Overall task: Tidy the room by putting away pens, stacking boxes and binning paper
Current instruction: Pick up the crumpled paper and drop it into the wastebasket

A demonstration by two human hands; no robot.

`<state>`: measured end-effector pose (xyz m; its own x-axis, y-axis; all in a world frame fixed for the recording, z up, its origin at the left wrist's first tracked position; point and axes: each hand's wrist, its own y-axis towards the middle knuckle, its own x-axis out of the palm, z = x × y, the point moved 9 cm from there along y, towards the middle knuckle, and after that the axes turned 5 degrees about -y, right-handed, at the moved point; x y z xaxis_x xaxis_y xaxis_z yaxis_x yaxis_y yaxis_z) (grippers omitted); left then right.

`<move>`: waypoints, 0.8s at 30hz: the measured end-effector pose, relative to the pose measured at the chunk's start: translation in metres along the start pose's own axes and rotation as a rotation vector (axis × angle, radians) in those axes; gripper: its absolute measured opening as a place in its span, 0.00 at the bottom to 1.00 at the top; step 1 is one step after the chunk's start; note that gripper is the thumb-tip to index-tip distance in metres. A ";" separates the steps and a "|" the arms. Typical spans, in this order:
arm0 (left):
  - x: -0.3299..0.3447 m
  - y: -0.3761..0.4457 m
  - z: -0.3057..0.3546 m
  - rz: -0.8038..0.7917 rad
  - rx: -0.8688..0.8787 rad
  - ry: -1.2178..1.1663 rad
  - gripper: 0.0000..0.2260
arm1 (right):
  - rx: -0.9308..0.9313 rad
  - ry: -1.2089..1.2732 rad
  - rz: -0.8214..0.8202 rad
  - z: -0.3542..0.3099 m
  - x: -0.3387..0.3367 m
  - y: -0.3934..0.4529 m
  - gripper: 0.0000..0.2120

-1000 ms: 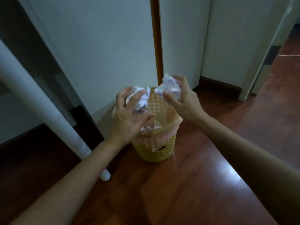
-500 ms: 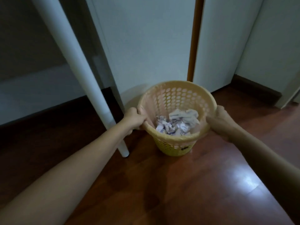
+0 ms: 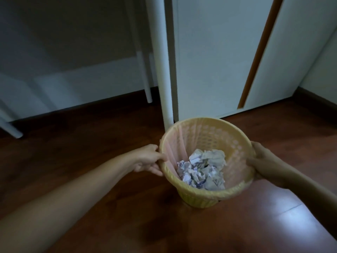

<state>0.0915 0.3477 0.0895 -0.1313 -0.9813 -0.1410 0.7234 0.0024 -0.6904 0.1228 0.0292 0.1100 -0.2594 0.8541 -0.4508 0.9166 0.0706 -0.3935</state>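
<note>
A yellow perforated waste basket [image 3: 200, 197] with a pale pink liner stands on the dark wooden floor. Several crumpled balls of white paper [image 3: 202, 169] lie inside it. My left hand [image 3: 149, 159] grips the basket's left rim, fingers curled over the edge. My right hand [image 3: 260, 159] grips the right rim from the other side. No pens or boxes are in view.
A white round table leg [image 3: 161, 61] stands just behind the basket's left side. Two thinner white legs [image 3: 145, 77] sit further left. White wardrobe doors with an orange strip [image 3: 259, 53] rise behind. A dark skirting board [image 3: 317, 101] runs at the right.
A second ago both hands held crumpled paper above the basket. The paper dropped in, and both hands took hold of the rim. The basket now sits further right, beyond the table leg.
</note>
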 end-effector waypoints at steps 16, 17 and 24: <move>-0.239 -0.027 -0.082 0.275 0.073 -0.387 0.27 | 0.049 0.441 -0.284 -0.098 0.250 0.038 0.17; -0.251 -0.020 -0.079 0.297 0.078 -0.416 0.25 | 0.066 0.464 -0.316 -0.110 0.267 0.045 0.17; -0.278 0.032 -0.030 0.427 0.173 -0.617 0.27 | 0.104 0.653 -0.238 -0.177 0.302 0.108 0.23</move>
<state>0.1310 0.6266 0.0848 0.5483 -0.8318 0.0862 0.7289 0.4248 -0.5369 0.1975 0.3859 0.0731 -0.1838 0.9586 0.2174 0.8153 0.2722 -0.5111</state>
